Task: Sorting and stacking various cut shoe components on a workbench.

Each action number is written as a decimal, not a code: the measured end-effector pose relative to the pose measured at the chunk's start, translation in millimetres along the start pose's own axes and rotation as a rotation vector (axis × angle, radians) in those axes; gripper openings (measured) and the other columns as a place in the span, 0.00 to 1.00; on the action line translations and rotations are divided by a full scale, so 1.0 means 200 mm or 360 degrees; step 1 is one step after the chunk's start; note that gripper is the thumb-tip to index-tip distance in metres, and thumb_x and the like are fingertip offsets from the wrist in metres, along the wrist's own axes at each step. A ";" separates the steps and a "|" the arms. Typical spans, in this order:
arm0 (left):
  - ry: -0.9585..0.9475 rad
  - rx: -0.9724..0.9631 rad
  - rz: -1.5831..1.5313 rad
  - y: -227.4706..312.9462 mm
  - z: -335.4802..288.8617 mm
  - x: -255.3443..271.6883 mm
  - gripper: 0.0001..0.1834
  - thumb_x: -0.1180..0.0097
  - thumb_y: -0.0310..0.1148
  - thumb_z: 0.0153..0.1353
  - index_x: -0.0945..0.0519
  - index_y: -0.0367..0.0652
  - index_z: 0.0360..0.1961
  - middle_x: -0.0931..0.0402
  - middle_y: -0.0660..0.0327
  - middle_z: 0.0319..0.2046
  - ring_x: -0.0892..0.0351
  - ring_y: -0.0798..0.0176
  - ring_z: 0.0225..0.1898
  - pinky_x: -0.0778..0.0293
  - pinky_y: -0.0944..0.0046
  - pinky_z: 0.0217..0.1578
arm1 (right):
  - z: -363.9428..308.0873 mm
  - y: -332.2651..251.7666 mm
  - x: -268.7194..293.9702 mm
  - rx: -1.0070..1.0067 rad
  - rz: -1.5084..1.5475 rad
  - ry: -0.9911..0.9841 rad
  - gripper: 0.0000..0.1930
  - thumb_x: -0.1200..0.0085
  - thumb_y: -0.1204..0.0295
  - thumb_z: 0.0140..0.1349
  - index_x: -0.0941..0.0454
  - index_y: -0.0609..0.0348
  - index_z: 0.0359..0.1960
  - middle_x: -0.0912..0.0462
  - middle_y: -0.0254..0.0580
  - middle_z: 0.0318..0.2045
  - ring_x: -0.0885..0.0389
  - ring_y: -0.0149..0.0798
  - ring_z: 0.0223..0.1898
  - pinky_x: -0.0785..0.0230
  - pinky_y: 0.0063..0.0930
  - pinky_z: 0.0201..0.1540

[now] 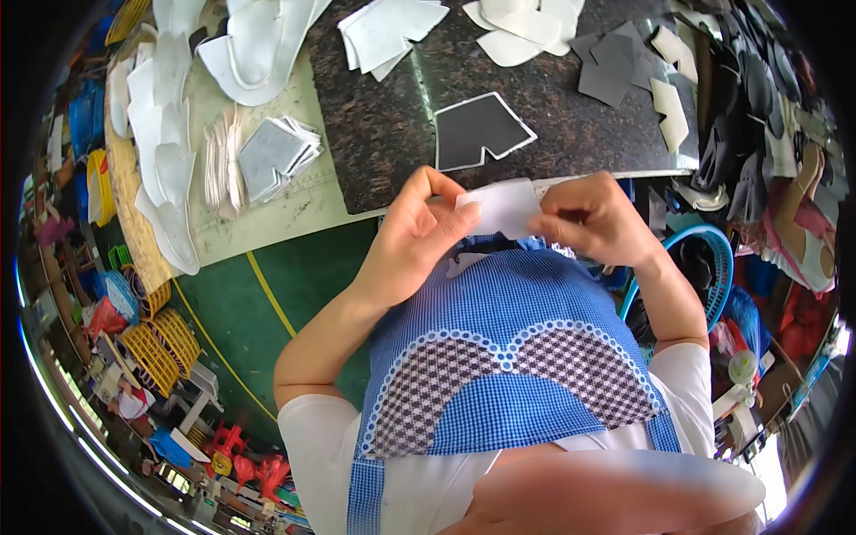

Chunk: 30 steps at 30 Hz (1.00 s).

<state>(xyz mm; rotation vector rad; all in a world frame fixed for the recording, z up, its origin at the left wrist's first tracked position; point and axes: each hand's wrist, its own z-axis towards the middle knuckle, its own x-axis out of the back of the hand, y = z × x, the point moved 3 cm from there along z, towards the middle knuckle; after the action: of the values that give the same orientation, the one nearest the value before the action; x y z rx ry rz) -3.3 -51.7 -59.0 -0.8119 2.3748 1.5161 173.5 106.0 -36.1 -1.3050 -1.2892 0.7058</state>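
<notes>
Just off the table's front edge I hold a small white notched sheet piece [506, 205]. My left hand [417, 227] pinches its left end, with the thumb on top. At its right edge my right hand [590, 218] is curled, thumb and fingertips closed on the piece. Right behind, on the dark speckled stone slab [374, 134], lies a black notched piece [481, 129] with a white border. Left of the slab is a stack of grey-white notched pieces [275, 159], next to a row of thin pale pieces [225, 160] standing on edge.
White cut pieces [390, 34], rounded white pieces [528, 27] and dark grey pieces [611, 67] lie along the slab's far side. Long white curved pieces [165, 152] line the table's left edge. A blue basket [720, 267] stands below at the right, near hanging black pieces [731, 134].
</notes>
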 end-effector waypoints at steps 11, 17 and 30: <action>0.0353 -0.0456 0.0987 0.18 0.25 0.12 0.15 0.32 0.31 0.62 0.22 0.37 0.45 0.20 0.64 0.24 0.22 0.76 0.24 0.27 0.75 0.26 | 0.31 0.04 0.10 -0.0415 -0.0026 0.0144 0.19 0.42 0.60 0.70 0.21 0.65 0.29 0.20 0.35 0.18 0.20 0.25 0.20 0.29 0.20 0.23; 0.0425 -0.0426 0.1101 0.10 0.31 0.16 0.14 0.31 0.31 0.60 0.21 0.39 0.43 0.19 0.63 0.23 0.22 0.74 0.22 0.27 0.72 0.24 | 0.33 0.10 0.08 -0.0505 -0.0151 0.0203 0.17 0.42 0.62 0.69 0.20 0.66 0.28 0.20 0.37 0.18 0.19 0.26 0.20 0.28 0.21 0.23; 0.0793 -0.0901 0.2498 0.25 0.27 0.24 0.28 0.27 0.54 0.50 0.28 0.46 0.34 0.27 0.66 0.14 0.22 0.56 0.15 0.29 0.59 0.18 | 0.46 -0.02 0.20 -0.0078 -0.1255 0.0240 0.21 0.36 0.53 0.60 0.23 0.57 0.19 0.23 0.41 0.15 0.20 0.47 0.20 0.29 0.38 0.24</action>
<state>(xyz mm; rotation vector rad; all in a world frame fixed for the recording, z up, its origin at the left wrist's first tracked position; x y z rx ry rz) -76.4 -4.6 -66.8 1.2044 3.0401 2.7350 95.4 170.1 -41.0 -0.7581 -1.5448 0.0195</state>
